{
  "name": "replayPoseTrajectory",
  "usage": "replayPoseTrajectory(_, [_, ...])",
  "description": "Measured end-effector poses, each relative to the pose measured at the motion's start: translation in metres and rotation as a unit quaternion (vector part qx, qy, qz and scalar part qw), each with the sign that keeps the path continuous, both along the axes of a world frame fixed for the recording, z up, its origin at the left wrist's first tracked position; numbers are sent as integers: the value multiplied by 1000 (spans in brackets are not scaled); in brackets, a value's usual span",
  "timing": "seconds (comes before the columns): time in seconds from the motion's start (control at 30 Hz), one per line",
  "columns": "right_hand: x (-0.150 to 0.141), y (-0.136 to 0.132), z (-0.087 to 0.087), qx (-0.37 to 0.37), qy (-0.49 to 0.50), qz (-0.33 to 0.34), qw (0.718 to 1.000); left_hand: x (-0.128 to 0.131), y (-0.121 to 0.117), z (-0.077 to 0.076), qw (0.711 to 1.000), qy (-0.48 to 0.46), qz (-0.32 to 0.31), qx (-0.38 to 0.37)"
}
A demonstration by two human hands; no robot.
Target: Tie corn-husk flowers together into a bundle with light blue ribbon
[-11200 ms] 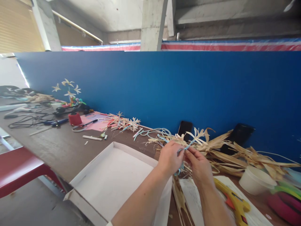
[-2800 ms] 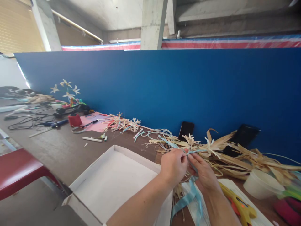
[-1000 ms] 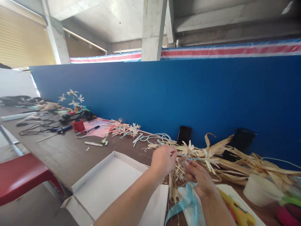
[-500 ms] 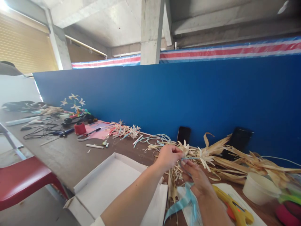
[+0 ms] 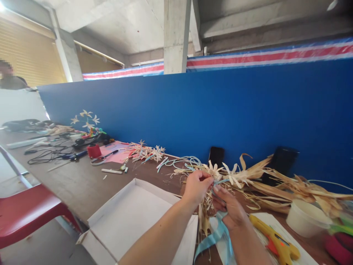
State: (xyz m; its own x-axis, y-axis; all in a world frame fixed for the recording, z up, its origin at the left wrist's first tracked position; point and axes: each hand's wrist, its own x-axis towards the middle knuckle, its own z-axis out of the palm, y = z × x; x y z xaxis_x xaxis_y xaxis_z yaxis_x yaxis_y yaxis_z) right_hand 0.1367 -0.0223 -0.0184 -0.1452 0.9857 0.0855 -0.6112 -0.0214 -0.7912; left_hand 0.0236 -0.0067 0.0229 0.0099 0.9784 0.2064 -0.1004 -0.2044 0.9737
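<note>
My left hand (image 5: 196, 187) is closed in a pinch at the blue-wrapped flower stem (image 5: 222, 181). Just to its right, my right hand (image 5: 231, 207) also closes thumb and fingers on that stem. One pale husk flower (image 5: 234, 176) tips the stem beyond my right fingers. A second pale flower (image 5: 214, 170) stands right behind my left fingertips; whether it joins the same stem is hard to see. From under my right hand a light blue ribbon (image 5: 211, 240) hangs down in loops over a white sheet. My fingers hide where stem and ribbon meet.
A white box lid (image 5: 129, 213) lies left of my forearms. On the right are a yellow glue gun (image 5: 275, 239), a white tub (image 5: 307, 219) and dry husks (image 5: 300, 189). Behind are a phone (image 5: 216, 156) and a blue partition (image 5: 165, 114). A person (image 5: 12, 81) is far left.
Earlier the flower pointed up; the stem now lies nearly level, and ribbon hangs below my right hand. My left hand came back to the stem after drawing away. The person came into view.
</note>
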Motion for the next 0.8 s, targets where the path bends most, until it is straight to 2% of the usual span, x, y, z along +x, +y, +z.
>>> replayPoseTrajectory(0.17, [-1, 1, -3, -31, 71, 22, 997, 5, -4, -2, 999, -18, 35, -23])
replayPoseTrajectory(0.37, [-2, 3, -4, -56, 116, 10, 992, 10, -6, -3, 998, -58, 30, -26])
replayPoseTrajectory(0.63, [-1, 3, -4, -73, 145, 31, 986, 5, -10, -13, 990, 46, 75, 110])
replayPoseTrajectory(0.8, [1, 4, -5, -60, 138, 30, 988, 5, -13, -17, 979, 31, 69, 191])
